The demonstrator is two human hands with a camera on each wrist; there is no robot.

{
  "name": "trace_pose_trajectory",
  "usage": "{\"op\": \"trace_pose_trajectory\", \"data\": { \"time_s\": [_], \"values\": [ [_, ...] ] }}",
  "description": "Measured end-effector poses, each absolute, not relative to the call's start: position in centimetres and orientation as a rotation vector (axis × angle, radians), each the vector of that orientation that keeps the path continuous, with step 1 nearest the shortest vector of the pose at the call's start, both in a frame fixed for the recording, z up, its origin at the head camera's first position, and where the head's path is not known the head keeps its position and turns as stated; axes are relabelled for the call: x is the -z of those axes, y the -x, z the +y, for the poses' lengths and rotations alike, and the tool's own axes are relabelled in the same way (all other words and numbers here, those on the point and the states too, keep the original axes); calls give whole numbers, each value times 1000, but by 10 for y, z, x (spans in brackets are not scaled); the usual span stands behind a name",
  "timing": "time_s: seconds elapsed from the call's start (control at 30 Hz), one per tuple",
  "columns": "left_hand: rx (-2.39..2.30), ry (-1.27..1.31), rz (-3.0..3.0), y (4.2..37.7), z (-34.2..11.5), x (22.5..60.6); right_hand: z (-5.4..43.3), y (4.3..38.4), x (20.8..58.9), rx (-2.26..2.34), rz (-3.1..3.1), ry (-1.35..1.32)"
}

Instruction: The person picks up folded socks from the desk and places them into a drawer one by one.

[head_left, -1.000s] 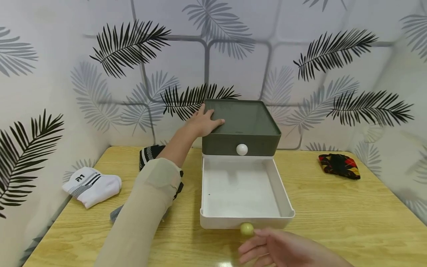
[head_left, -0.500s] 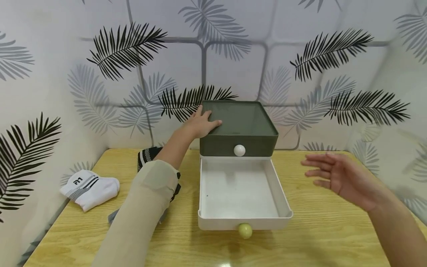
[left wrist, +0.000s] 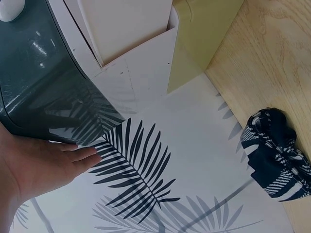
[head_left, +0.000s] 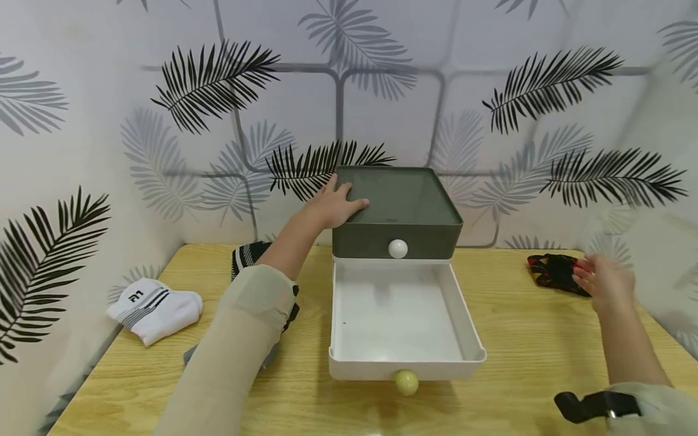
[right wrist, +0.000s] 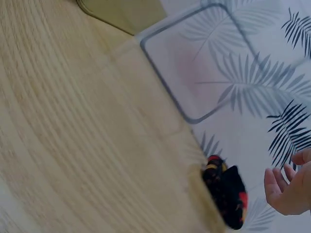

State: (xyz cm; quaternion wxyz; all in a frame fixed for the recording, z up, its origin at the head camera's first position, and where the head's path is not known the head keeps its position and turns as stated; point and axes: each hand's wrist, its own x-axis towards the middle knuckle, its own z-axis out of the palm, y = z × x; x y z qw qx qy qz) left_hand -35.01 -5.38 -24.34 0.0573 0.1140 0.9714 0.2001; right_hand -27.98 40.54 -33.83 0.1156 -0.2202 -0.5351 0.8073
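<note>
A small drawer cabinet with a dark green top [head_left: 398, 194] stands at the back of the table. Its lower white drawer [head_left: 474, 345] is pulled out, with a yellow-green knob [head_left: 406, 383] in front. My left hand [head_left: 335, 206] rests on the cabinet's top left edge, fingers spread. On the right lies a folded sock [head_left: 553, 272], black with red and yellow. My right hand [head_left: 605, 281], blurred, is at the sock's right side and overlaps its edge in the head view. In the right wrist view the right hand [right wrist: 289, 191] shows loosely bent fingers, apart from the sock [right wrist: 226, 194].
White folded socks [head_left: 155, 310] lie at the left edge of the table. Behind the left arm are black-and-white socks [head_left: 245, 257] and a partly hidden grey-blue item [head_left: 189, 353]. A leaf-patterned backdrop [head_left: 382, 109] rises behind the table.
My right hand has left the drawer knob's side and moved right and back, to the patterned sock. The left hand stays on the cabinet; the drawer stays pulled out.
</note>
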Motion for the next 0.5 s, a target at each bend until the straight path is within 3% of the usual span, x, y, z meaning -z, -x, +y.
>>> {"op": "trace_pose_trajectory", "data": {
  "time_s": [0.2,0.5],
  "values": [
    [-598,-353,2940,351,-52,244,420,286,373,-2168,-1347,920],
    [-625,-346,2962,351,-57,241,432,308,399,-2159,-709,713]
  ]
}}
